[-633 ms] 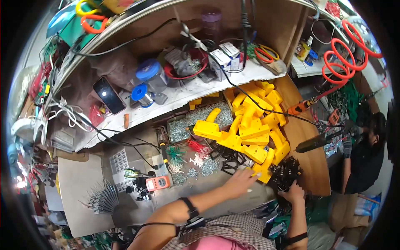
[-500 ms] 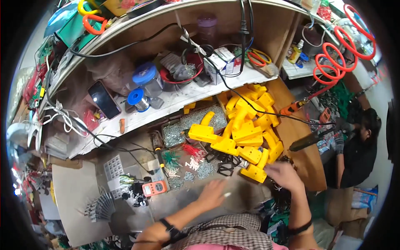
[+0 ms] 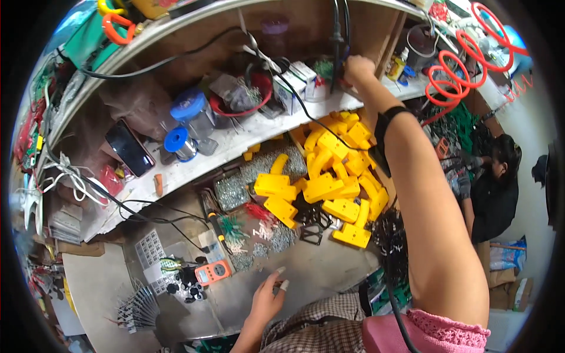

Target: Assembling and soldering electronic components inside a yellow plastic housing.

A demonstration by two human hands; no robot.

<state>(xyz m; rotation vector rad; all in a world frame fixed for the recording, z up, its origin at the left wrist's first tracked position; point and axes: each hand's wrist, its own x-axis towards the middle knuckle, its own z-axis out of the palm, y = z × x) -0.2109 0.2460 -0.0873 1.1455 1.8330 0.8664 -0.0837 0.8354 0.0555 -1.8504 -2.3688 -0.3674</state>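
- Your right hand [image 3: 358,69] is up at the shelf [image 3: 252,125], fingers curled; I cannot tell what it grips.
- Just left of it hangs a black cable [image 3: 336,35]; a white box [image 3: 288,99] stands farther left.
- Below it, yellow parts [image 3: 322,187] lie heaped.
- Your left hand [image 3: 268,301], loosely open, has an orange meter [image 3: 210,273] to its left.

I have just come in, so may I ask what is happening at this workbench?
The person's right hand is stretched up to the right end of the white shelf, near hanging black cables; whether it grips anything cannot be seen. The left hand is low over the workbench, loosely open and apparently empty. Yellow plastic housings lie heaped below the shelf, with an orange multimeter to their left. Another person is farther right.
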